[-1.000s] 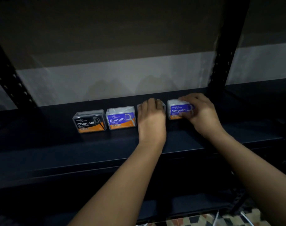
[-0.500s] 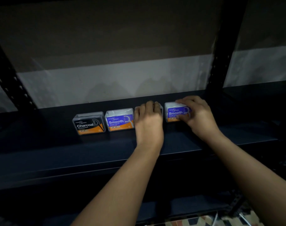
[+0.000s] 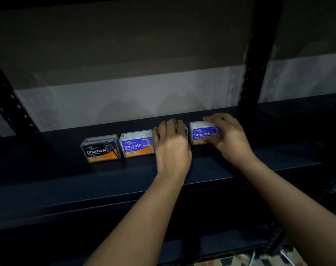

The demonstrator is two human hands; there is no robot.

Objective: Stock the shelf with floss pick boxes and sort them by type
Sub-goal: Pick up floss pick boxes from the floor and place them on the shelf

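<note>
Dim light; a row of four floss pick boxes on the dark shelf (image 3: 48,179).

Hidden: the third box (image 3: 186,131) is almost wholly covered by the left hand (image 3: 172,148); only a clear corner shows at its right edge, label unreadable, type cannot be told. The right side of the far-right Smooth box (image 3: 200,132) is masked by the right hand (image 3: 227,139). Small print under every title is too blurred to read. The lower shelf is in shadow; a strip of patterned floor (image 3: 240,261) is cut off at the bottom edge.

Labels: leftmost, black-and-orange, reads "Charcoal" (image 3: 101,148). Next, purple-and-orange, reads "Smooth" (image 3: 137,144), just beside the left hand. The far-right one also reads "Smooth".

Grip: left hand lies over the third box, fingers curled over its top. Right hand pinches the far-right box, fingers over the top, thumb on the front face.

Change from half a second ago: both hands keep the same hold on the same boxes; the row order is unchanged. The far-right box sits a touch closer to the covered one, though the camera has also shifted.
</note>
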